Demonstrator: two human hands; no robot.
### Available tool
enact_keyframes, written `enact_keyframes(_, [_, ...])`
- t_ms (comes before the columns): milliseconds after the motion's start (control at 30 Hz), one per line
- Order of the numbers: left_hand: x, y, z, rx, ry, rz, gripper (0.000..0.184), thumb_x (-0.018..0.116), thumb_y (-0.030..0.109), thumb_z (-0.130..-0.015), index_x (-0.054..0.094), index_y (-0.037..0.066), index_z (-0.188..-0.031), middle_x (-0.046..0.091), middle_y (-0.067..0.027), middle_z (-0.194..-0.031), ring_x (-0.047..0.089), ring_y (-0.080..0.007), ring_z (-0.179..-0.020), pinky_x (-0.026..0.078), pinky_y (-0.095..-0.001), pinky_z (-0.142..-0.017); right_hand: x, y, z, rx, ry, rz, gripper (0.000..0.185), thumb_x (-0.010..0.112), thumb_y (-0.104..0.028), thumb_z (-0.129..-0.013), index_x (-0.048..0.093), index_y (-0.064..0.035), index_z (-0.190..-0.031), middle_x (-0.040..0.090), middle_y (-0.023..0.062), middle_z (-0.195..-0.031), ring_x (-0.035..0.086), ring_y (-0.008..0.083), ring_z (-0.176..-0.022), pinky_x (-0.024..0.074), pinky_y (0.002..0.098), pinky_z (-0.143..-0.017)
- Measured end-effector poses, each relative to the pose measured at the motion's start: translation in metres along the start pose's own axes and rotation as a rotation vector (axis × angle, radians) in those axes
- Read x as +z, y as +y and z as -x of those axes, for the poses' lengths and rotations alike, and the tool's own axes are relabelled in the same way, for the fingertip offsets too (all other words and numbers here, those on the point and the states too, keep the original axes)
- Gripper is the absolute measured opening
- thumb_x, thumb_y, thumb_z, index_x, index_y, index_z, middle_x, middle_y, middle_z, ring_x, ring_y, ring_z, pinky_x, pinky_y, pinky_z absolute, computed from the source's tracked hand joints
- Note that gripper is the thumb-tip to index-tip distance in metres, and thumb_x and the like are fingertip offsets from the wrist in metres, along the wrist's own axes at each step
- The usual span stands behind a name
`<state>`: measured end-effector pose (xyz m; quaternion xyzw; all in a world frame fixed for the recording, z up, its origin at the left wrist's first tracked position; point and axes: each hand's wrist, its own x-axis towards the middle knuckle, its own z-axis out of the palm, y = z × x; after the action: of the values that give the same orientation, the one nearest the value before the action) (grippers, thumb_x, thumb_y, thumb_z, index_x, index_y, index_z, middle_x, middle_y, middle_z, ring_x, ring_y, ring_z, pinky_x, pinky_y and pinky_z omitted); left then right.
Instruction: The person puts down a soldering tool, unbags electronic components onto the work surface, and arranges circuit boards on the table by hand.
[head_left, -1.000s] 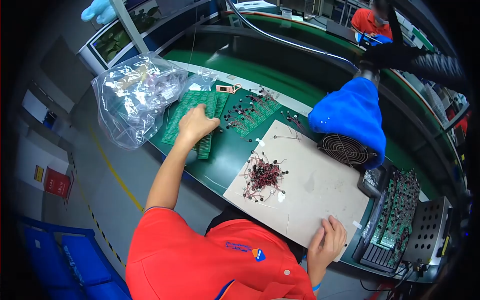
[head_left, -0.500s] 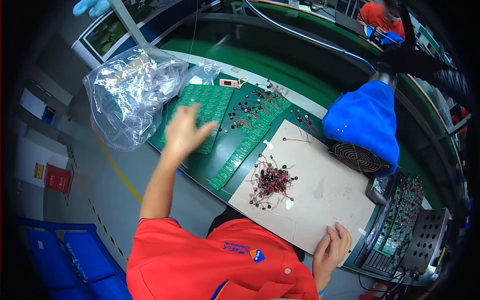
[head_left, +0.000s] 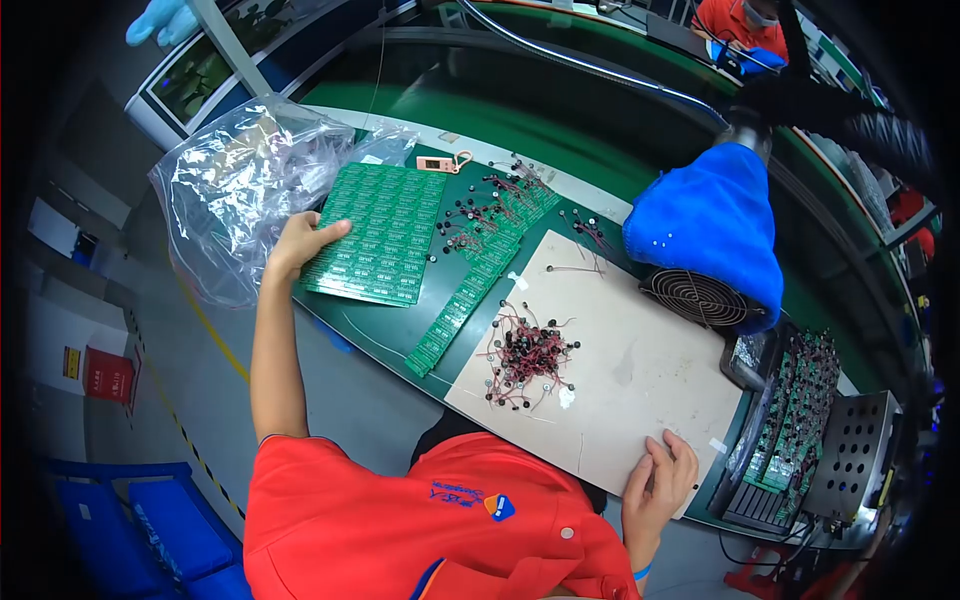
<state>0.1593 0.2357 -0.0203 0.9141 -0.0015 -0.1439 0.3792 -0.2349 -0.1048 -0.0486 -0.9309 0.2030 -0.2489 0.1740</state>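
My left hand (head_left: 302, 243) is at the left edge of a stack of green circuit board panels (head_left: 385, 235). Its thumb lies over the top panel and the fingers wrap round the edge, partly hidden. My right hand (head_left: 660, 485) rests on the lower right corner of a beige board (head_left: 650, 390), fingers loosely bent and holding nothing. On that board lies a tangled heap of small black round parts with red leads (head_left: 535, 355). A long strip of green circuit boards (head_left: 470, 300) stands between the panels and the beige board, with more wired parts about its far end.
A crumpled clear plastic bag (head_left: 240, 190) lies left of the panels. Behind them is a small pink device (head_left: 438, 163). A blue-covered fan nozzle (head_left: 710, 230) hangs over the beige board. At right are a rack of wired boards (head_left: 795, 420) and a perforated metal box (head_left: 850, 455).
My left hand has moved from above the panels to their left edge and closed there. The view has shifted slightly. My right hand stays on the board's corner.
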Motion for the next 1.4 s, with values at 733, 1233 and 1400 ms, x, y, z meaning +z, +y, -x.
enact_keyframes(733, [0.087,0.045,0.029,0.295,-0.417,0.639,0.057,0.058,0.007,-0.084,0.028,-0.001,-0.132,0.061,-0.0119,-0.098,0.058,-0.0128,-0.083,0.047,-0.0249,-0.075,0.009,-0.075,-0.105,0.497,-0.678,-1.405,0.051,0.051,-0.008,-0.085,0.031,0.0030,-0.131,0.050,0.0147,-0.119,0.051,0.0201,-0.107,0.0411,0.0305,-0.092])
enact_keyframes(1233, [0.086,0.034,0.033,0.636,0.068,-0.143,0.044,0.069,0.013,-0.070,0.057,0.000,-0.111,0.057,-0.0097,-0.092,0.049,-0.0157,-0.076,0.043,-0.0272,-0.072,0.099,-0.117,-0.173,0.691,-0.636,-1.455,0.049,0.052,-0.006,-0.084,0.030,0.0095,-0.125,0.052,0.0162,-0.109,0.056,0.0220,-0.093,0.0465,0.0315,-0.081])
enact_keyframes(1400, [0.083,0.032,0.036,0.627,0.072,-0.128,0.044,0.069,0.012,-0.070,0.057,0.000,-0.111,0.056,-0.0095,-0.090,0.049,-0.0164,-0.076,0.043,-0.0272,-0.072,0.106,-0.116,-0.175,0.561,-0.739,-1.286,0.057,0.054,-0.008,-0.082,0.025,0.0086,-0.129,0.053,0.0104,-0.108,0.055,0.0172,-0.086,0.0453,0.0270,-0.075])
